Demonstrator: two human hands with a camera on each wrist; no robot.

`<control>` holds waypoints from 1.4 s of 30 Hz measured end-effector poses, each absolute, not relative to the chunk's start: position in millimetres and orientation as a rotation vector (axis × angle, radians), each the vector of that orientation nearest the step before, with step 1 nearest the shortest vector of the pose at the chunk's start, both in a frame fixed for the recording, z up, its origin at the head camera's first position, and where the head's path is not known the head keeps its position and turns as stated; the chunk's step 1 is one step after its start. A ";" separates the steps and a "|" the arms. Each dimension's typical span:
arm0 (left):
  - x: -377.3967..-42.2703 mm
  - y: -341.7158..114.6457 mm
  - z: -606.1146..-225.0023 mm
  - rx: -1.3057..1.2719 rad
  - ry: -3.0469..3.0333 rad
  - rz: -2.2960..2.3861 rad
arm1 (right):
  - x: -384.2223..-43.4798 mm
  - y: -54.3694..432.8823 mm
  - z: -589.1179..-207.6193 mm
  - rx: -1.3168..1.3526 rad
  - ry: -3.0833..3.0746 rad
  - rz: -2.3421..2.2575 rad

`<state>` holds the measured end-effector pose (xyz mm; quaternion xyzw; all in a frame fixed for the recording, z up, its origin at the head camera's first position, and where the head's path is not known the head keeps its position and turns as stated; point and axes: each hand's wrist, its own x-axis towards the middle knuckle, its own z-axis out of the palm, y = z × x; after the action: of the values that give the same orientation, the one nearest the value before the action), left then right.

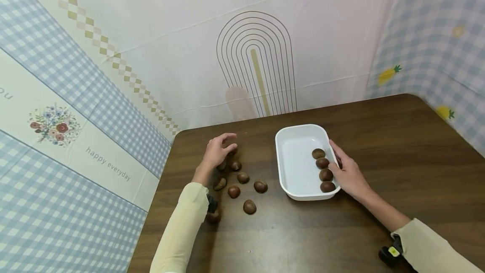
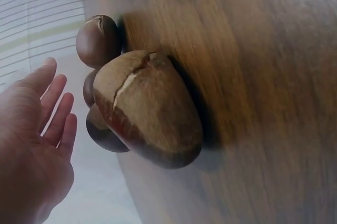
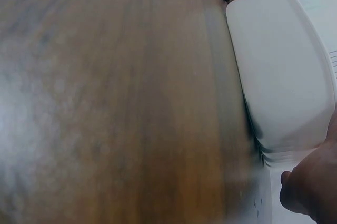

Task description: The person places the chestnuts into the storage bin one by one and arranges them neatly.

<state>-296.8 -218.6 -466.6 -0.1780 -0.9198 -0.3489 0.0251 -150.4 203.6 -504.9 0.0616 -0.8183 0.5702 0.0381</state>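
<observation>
Above a loose group of brown chestnuts point(image 1: 243, 177) on the left of the table hovers my left hand point(image 1: 219, 150), its fingers apart and nothing held. In the left wrist view, that hand point(image 2: 37, 139) is beside a large cracked chestnut point(image 2: 150, 110), with a gap between them. My right hand point(image 1: 349, 172) grips the right side of a white rectangular dish point(image 1: 299, 193), thumb over the rim and fingers outside. Inside, several chestnuts point(image 1: 322, 163) form a row along the right wall. The right wrist view shows the dish's outer wall point(image 3: 284, 66) and part of the right hand point(image 3: 316, 182).
The dark wooden table point(image 1: 398, 151) meets a patterned cloth backdrop point(image 1: 326, 54) along its back edge. More checked cloth point(image 1: 75, 197) hangs at the left. One chestnut point(image 1: 213, 216) lies close under the left wrist camera.
</observation>
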 end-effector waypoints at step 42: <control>-298.6 -231.3 -485.5 -0.379 -2.967 -1.022 | -155.5 204.5 -510.0 0.187 -2.530 1.726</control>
<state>-298.6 -231.3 -485.5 -0.1200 -0.9386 -0.3232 -0.0095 -155.5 204.5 -510.0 0.0607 -0.8240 0.5621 0.0363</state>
